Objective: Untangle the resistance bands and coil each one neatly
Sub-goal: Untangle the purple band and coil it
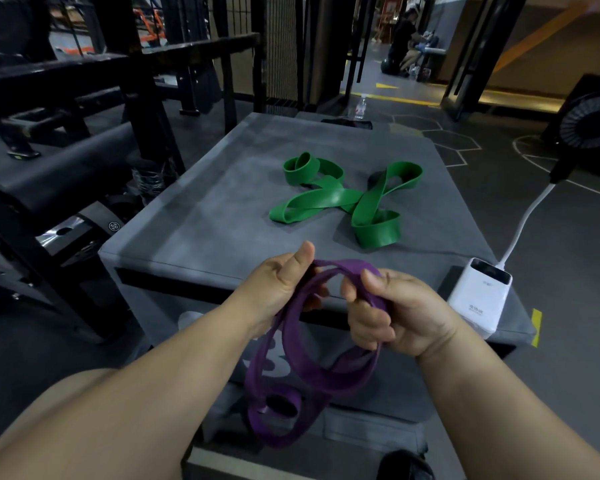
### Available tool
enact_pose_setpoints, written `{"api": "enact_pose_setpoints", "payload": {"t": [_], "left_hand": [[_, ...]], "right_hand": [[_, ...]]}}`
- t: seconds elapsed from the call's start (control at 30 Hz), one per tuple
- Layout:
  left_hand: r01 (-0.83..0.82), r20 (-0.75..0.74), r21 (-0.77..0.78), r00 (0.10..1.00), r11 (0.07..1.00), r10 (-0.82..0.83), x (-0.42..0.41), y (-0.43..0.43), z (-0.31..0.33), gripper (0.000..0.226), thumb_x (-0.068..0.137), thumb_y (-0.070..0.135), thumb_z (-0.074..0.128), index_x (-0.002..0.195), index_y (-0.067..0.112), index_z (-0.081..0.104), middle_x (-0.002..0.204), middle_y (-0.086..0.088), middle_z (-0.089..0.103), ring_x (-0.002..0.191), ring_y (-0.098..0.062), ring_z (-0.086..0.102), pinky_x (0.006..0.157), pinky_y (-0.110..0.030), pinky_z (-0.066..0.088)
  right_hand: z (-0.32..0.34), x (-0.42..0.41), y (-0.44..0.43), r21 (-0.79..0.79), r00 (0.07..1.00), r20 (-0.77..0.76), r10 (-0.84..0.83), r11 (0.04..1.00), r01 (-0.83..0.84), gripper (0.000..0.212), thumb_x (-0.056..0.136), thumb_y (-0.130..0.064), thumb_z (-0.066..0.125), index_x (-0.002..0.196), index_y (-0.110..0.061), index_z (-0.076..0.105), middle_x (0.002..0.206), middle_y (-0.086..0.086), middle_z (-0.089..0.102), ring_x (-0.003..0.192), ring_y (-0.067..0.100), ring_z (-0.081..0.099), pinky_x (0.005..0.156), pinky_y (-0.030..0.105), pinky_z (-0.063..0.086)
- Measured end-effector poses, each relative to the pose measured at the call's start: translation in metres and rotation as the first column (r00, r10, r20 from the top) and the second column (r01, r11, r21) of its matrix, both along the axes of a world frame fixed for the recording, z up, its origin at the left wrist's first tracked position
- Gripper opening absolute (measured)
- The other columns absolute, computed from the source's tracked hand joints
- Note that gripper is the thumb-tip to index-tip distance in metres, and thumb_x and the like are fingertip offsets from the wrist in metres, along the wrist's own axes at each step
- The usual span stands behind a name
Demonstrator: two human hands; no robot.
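Both hands [284, 282] grip purple band [293, 344] — green band [340, 199] (tangled) beyond

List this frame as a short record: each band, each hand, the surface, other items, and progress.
purple band: held up in both hands, its loops hanging twisted below them
green band: lies tangled on the grey pad, untouched
left hand: pinches the purple band near its top
right hand: grips the purple band, fingers curled round it
grey pad: bears the green band
power bank: white, to the right of the hands, with a white cable leading away
progress: neither band coiled yet
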State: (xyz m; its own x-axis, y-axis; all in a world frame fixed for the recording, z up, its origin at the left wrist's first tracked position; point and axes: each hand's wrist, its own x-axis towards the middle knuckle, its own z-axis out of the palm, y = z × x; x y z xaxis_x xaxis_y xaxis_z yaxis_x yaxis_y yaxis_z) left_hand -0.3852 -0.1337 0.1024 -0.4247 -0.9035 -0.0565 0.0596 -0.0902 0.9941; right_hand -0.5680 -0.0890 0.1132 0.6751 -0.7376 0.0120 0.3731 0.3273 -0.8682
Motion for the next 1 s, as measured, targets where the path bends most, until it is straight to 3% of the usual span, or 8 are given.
{"api": "enact_pose_setpoints", "payload": {"t": [0.17,0.33,0.47,0.53,0.6,0.73,0.9,1.0], "left_hand": [[-0.091,0.022,0.038,0.996,0.995,0.09,-0.002,0.0,-0.002,0.07,0.071,0.066,0.045,0.084,0.0,0.063,0.062,-0.006,0.065,0.054,-0.016,0.059,0.052,-0.023,0.05],[-0.031,0.086,0.075,0.996,0.997,0.024,-0.002,-0.001,-0.004,0.073,0.074,0.068,0.037,0.087,0.003,0.067,0.066,-0.005,0.071,0.057,-0.017,0.066,0.052,-0.023,0.051],[0.138,0.164,0.076,0.975,0.988,-0.148,-0.008,0.007,-0.016,0.084,0.075,0.075,0.031,0.096,0.003,0.068,0.084,-0.011,0.074,0.082,-0.025,0.07,0.079,-0.03,0.056],[0.225,0.168,0.1,0.956,0.969,-0.239,-0.009,0.011,-0.021,0.082,0.081,0.079,0.029,0.109,0.01,0.063,0.094,-0.006,0.074,0.089,-0.012,0.069,0.085,-0.025,0.053],[0.302,0.178,0.091,0.933,0.949,-0.314,-0.009,0.015,-0.028,0.075,0.071,0.078,0.05,0.114,0.016,0.053,0.096,0.006,0.068,0.091,-0.001,0.064,0.086,-0.019,0.048],[0.437,0.243,0.107,0.86,0.893,-0.45,-0.006,0.013,-0.037,0.091,0.05,0.049,0.076,0.124,0.016,0.036,0.104,0.008,0.053,0.105,-0.004,0.053,0.095,-0.018,0.043],[0.497,0.314,0.069,0.812,0.865,-0.492,-0.004,0.009,-0.035,0.056,0.069,0.026,0.081,0.105,0.025,0.037,0.081,0.008,0.046,0.073,0.0,0.047,0.073,-0.014,0.044],[0.373,0.362,0.042,0.859,0.927,-0.362,-0.006,0.006,-0.041,0.032,0.086,0.014,0.068,0.108,0.013,0.045,0.094,0.006,0.06,0.088,-0.007,0.058,0.095,-0.031,0.049]], "right_hand": [[0.0,-0.001,-0.003,-0.042,0.992,0.098,0.082,0.996,-0.078,0.028,0.094,-0.029,0.059,0.108,-0.005,0.064,0.072,0.0,0.063,0.061,0.012,0.061,0.066,0.029,0.051],[0.005,-0.005,-0.004,-0.013,0.988,0.153,0.025,1.0,-0.023,0.017,0.095,-0.027,0.058,0.097,-0.011,0.064,0.064,-0.006,0.056,0.054,0.008,0.054,0.061,0.027,0.047],[0.012,-0.004,-0.006,0.045,0.958,0.286,-0.005,0.999,-0.008,0.02,0.101,-0.022,0.047,0.1,-0.007,0.059,0.066,-0.002,0.041,0.056,0.011,0.041,0.062,0.027,0.045],[0.015,-0.002,-0.005,0.065,0.944,0.326,-0.041,0.998,0.02,0.022,0.103,-0.02,0.041,0.103,-0.004,0.057,0.069,0.001,0.036,0.059,0.015,0.034,0.065,0.029,0.043],[0.02,-0.005,-0.005,0.083,0.929,0.354,-0.107,0.993,0.083,0.024,0.104,-0.02,0.038,0.105,-0.002,0.055,0.071,0.002,0.035,0.061,0.016,0.033,0.066,0.031,0.041],[0.028,-0.016,-0.006,0.12,0.89,0.415,-0.191,0.981,0.154,0.027,0.105,-0.021,0.037,0.105,0.0,0.054,0.072,0.009,0.049,0.064,0.017,0.033,0.069,0.034,0.04],[0.03,-0.03,-0.006,0.137,0.836,0.486,-0.254,0.967,0.214,0.014,0.1,-0.014,0.046,0.106,-0.004,0.054,0.076,0.007,0.054,0.065,0.017,0.045,0.07,0.031,0.043],[0.029,-0.035,-0.006,0.122,0.808,0.488,-0.329,0.943,0.311,0.011,0.092,-0.009,0.056,0.103,-0.008,0.056,0.073,0.002,0.051,0.063,0.014,0.05,0.066,0.027,0.045]]}}
